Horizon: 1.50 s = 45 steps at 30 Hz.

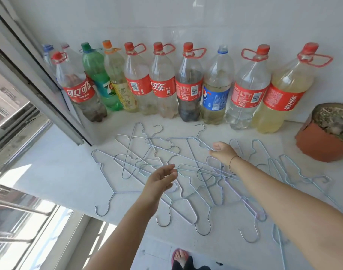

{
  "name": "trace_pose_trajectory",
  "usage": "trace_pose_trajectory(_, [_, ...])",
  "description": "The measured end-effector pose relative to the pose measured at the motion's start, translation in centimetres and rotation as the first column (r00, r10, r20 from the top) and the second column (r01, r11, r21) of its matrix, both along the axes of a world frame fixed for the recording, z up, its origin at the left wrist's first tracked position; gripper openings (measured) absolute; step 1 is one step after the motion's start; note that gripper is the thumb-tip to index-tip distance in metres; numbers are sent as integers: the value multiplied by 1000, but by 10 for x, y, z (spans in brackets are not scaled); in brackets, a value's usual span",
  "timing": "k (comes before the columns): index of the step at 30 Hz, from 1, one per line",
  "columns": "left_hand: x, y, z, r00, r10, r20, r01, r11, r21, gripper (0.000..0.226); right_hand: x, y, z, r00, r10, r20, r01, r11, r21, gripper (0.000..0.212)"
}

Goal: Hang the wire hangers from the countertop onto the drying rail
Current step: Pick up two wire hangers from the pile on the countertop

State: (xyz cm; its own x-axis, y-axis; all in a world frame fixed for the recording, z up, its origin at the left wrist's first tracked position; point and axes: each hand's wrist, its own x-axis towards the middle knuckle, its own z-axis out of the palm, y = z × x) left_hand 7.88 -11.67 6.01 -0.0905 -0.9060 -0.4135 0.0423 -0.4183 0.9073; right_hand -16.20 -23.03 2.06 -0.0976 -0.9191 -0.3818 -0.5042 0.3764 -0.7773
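Thin dark wrist string (231, 163), pink slipper (174, 256)

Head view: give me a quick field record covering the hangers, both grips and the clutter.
wire hangers: many, tangled, lying flat on the countertop
left grip: open, above the pile, holding nothing
right grip: fingers curled, pinching one hanger
held hanger: shoulder wire in the right grip, rest lying on the pile
bottles: row along the back wall
flowerpot: far right on the countertop
drying rail: not in view
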Motion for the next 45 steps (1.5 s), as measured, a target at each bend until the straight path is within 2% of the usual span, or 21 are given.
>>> trace_pose_trajectory(7, [-17, -46, -10, 998, -43, -34, 46, 997, 65, 44, 6, -30, -16, 998, -61, 17, 59, 994, 87, 53])
trace_pose_trajectory(10, [-23, -61, -14, 997, -60, -53, 65, 993, 94, 38, 4, -36, -17, 991, -104, 86, 94, 989, 113, 53])
trace_pose_trajectory(13, [-29, -76, -18, 995, -60, -76, 69, 990, 123, 34, 2, -37, -9, 968, -139, 207, 118, 987, 109, 37])
trace_pose_trajectory(15, [-35, -85, -17, 992, -57, -113, 74, 986, 148, 43, 2, -30, 7, 947, -109, 303, 85, 992, 90, 22])
trace_pose_trajectory(18, [-46, -96, -15, 980, -43, -193, 80, 979, 187, 59, 1, -18, 33, 916, -21, 401, 0, 999, 52, 17])
trace_pose_trajectory(20, [-53, -101, -12, 972, -18, -234, 66, 978, 199, 53, -1, -9, 41, 896, 33, 444, -65, 996, 58, 17])
trace_pose_trajectory(25, [-61, -102, 9, 944, -10, -331, 54, 991, 126, 18, -6, 8, 47, 838, 50, 544, -112, 990, 81, 23])
trace_pose_trajectory(28, [-61, -97, 23, 933, 7, -359, 29, 995, 96, 18, -8, 16, 50, 788, 10, 616, -91, 991, 100, 22])
trace_pose_trajectory(31, [-58, -89, 32, 946, 30, -324, -17, 999, 41, 21, -14, 24, 48, 754, -52, 655, -22, 994, 104, 18])
trace_pose_trajectory(33, [-53, -83, 36, 958, 40, -284, -45, 999, -10, 17, -23, 31, 44, 739, -139, 659, 81, 990, 119, 16])
trace_pose_trajectory(37, [-38, -65, 39, 975, 101, -200, -114, 992, -54, 16, -46, 53, 28, 780, -262, 568, 200, 965, 170, 11])
trace_pose_trajectory(42, [-15, -32, 35, 976, 153, -156, -167, 983, -80, 21, -56, 82, 9, 872, -254, 419, 189, 963, 190, 10])
trace_pose_trajectory(45, [-3, -13, 34, 976, 166, -141, -179, 981, -79, 24, -53, 90, 6, 942, -155, 296, 128, 986, 110, 14])
